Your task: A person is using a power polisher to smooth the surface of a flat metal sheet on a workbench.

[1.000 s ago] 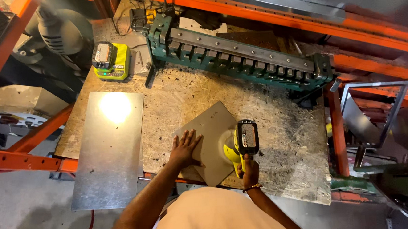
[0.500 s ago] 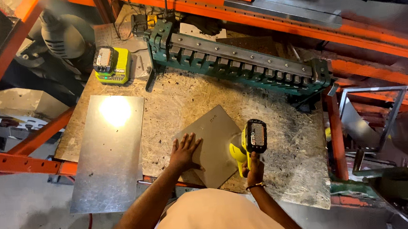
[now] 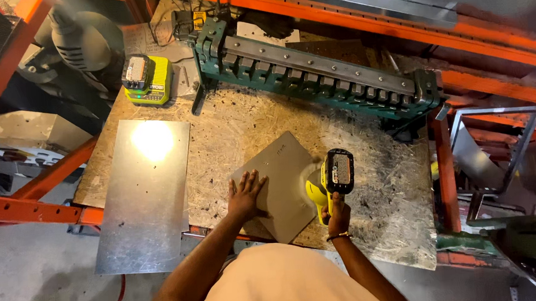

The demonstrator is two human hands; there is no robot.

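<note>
While our left hand point(image 3: 246, 195) lies flat w/ fingers spread, pinning the small metal sheet point(image 3: 282, 183) at bench point(image 3: 377, 218) center so it can't slide, our right hand point(image 3: 337, 211) at 3 o'clock grips the yellow cordless tool point(image 3: 331, 177), nose toward sheet's edge.

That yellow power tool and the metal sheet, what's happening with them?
A person stands at a chipboard workbench. The left hand presses flat on a small grey metal sheet, while the right hand grips a yellow cordless power tool held against the sheet's right edge. A larger shiny sheet lies to the left, a green bending machine behind.
</note>
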